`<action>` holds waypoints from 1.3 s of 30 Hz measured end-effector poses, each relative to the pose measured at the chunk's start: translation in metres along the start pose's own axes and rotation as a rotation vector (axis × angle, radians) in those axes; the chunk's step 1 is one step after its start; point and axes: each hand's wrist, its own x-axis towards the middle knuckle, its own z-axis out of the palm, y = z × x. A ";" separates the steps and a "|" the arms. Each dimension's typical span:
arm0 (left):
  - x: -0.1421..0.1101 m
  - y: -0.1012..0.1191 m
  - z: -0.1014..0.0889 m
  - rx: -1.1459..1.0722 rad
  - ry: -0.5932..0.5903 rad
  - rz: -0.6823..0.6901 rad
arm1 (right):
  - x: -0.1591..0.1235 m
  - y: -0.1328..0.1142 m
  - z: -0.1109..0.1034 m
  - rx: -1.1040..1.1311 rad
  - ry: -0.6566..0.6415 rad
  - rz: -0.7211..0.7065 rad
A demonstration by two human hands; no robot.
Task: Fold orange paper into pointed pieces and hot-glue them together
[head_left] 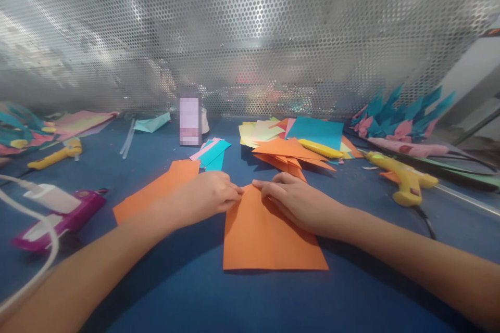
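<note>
An orange paper sheet (265,237) lies on the blue table (187,291) in front of me, its top folded toward a point. My left hand (209,195) pinches the sheet's top left edge with curled fingers. My right hand (297,200) lies flat on the sheet's upper right part, fingers pressing the fold down. A second orange sheet (156,190) lies under my left wrist.
A pile of orange, yellow and teal papers (297,143) sits behind my hands. A yellow glue gun (406,179) lies at right, another yellow glue gun (58,155) and a magenta tool (64,218) at left. A perforated metal screen (250,36) closes the back. Teal and pink paper pieces (398,114) lie far right.
</note>
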 end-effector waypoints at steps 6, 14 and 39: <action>-0.002 -0.002 0.000 -0.014 0.005 -0.029 | 0.000 0.001 0.001 0.012 0.005 -0.006; -0.002 0.003 0.002 -0.004 0.049 -0.058 | 0.000 -0.001 -0.001 0.008 0.000 0.005; -0.004 0.019 -0.011 0.001 0.035 -0.234 | 0.001 -0.002 0.001 0.007 0.042 0.011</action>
